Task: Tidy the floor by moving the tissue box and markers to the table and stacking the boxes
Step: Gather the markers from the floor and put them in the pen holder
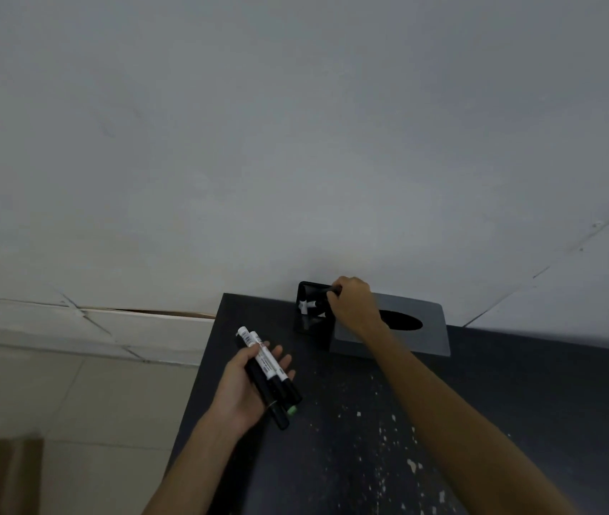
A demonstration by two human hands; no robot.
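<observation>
On the black table (444, 421) against the wall lies a grey tissue box (429, 332) with a dark oval slot. Left of it stands a black pen holder (308, 321) with a marker or two inside. My right hand (355, 302) hovers over the holder, pinching a dark marker (334, 290) at its rim. My left hand (247, 388) is palm up above the table's left edge and holds a bundle of several black-and-white markers (269, 373), one with a green end.
The table top is speckled with white paint chips. A brown cardboard box (2, 477) sits on the tiled floor at the lower left. A white wall rises right behind the table.
</observation>
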